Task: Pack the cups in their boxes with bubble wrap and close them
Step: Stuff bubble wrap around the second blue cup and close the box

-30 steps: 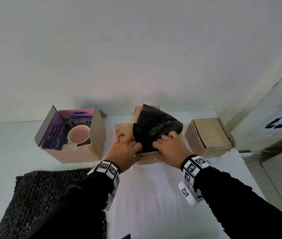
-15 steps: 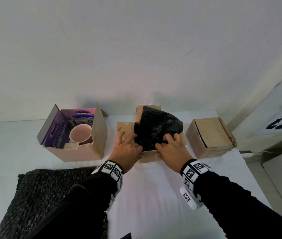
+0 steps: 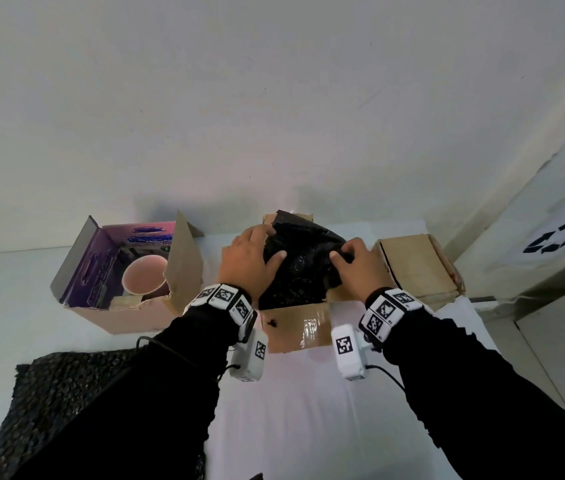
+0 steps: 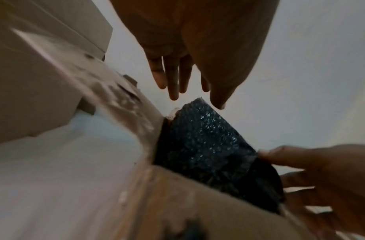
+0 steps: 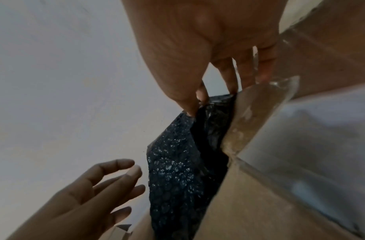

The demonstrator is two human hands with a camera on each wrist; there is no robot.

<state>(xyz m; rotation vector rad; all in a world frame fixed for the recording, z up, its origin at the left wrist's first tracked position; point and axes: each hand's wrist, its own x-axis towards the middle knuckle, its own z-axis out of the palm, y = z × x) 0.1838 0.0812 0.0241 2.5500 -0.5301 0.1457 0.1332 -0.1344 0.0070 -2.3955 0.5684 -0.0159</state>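
A brown cardboard box [image 3: 295,329] stands open in the middle of the table, with a bundle of black bubble wrap [image 3: 303,268] bulging out of its top. The cup inside the bundle is hidden. My left hand [image 3: 257,252] lies over the bundle's left top, its fingers [image 4: 173,81] straight and spread just at the wrap [image 4: 204,142]. My right hand [image 3: 348,259] grips the bundle's right edge. In the right wrist view its thumb and fingers [image 5: 200,97] pinch the wrap [image 5: 177,162] beside the box flap.
An open purple-lined box [image 3: 101,306] at the left holds a pink cup [image 3: 144,275]. A closed cardboard box [image 3: 416,268] sits at the right. A flat sheet of black bubble wrap [image 3: 52,393] lies at the near left. The wall is right behind the boxes.
Both hands have moved from the bundle's near edge up onto it. The left hand now lies over its left top and the right hand has taken hold of its right edge.
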